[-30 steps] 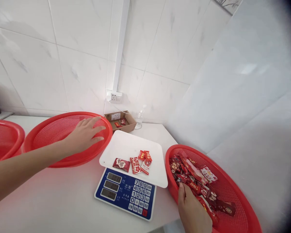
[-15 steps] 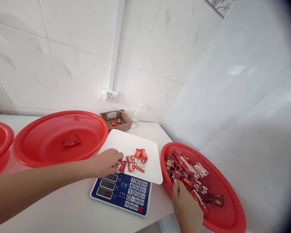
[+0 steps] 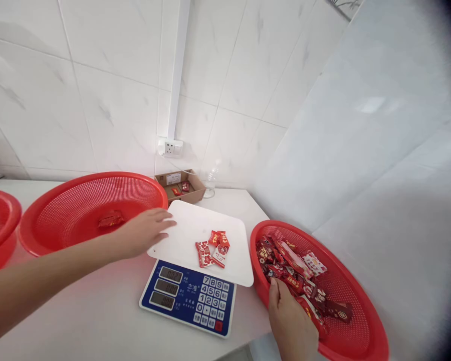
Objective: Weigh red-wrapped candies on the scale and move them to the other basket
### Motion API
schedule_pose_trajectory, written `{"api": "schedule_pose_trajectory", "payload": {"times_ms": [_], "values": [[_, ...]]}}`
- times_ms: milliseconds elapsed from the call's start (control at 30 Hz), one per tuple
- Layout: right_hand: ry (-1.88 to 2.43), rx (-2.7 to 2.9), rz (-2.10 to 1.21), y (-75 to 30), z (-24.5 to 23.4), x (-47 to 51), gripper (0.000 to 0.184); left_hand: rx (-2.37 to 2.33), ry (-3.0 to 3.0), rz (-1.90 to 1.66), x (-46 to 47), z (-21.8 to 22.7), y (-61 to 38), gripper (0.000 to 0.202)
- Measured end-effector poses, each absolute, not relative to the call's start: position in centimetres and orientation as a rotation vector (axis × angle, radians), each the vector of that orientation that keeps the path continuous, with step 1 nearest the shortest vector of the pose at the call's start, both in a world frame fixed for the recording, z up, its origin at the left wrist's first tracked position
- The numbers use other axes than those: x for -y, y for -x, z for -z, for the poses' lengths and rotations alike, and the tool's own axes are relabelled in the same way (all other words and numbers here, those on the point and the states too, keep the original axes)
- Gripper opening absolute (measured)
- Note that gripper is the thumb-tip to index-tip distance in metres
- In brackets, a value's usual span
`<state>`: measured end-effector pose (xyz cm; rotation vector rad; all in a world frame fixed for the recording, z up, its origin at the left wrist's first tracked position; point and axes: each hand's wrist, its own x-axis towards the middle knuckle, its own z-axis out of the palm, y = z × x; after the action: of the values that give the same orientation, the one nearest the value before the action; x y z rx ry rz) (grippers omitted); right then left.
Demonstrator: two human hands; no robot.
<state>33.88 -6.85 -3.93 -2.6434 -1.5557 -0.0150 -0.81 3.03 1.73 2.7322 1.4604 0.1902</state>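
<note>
My left hand (image 3: 146, 233) hovers by the left edge of the scale's white pan (image 3: 184, 215), between it and the red plastic basket (image 3: 93, 240). Its fingers are stretched out and slightly apart, with nothing visible in them; the underside of the palm is hidden. Several small red and white snack packets (image 3: 212, 246) lie together on the pan. My right hand (image 3: 291, 321) grips the near rim of the right red basket (image 3: 361, 281), thumb over the edge. Many wrapped snacks (image 3: 293, 281) fill that basket's left side. Below the pan, the scale's blue keypad panel (image 3: 188, 298) has lit digits.
A wrapped snack (image 3: 110, 218) lies in the left basket. Another red basket (image 3: 0, 225) is cut off at the far left. Behind the pan stand a cardboard box (image 3: 184, 188) with a few packets and a clear bottle (image 3: 212, 178). A wall socket (image 3: 170, 147) sits above.
My left hand has drawn back leftward from the pan, its fingers straightening. The dark red packet it was touching no longer shows on the pan. My right hand stays on the basket rim.
</note>
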Motion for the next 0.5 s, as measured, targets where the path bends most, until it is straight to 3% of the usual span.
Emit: {"api": "schedule_pose_trajectory", "payload": {"times_ms": [267,500], "values": [[2.626,1.561,0.029,-34.3,4.9,6.8,0.047,-0.756,-2.904,0.038,-3.6,-0.3,-8.4,0.069],[2.594,1.584,0.075,-34.9,5.7,6.7,0.047,-1.236,-2.795,-0.151,-3.7,-0.4,-4.3,0.055]]}}
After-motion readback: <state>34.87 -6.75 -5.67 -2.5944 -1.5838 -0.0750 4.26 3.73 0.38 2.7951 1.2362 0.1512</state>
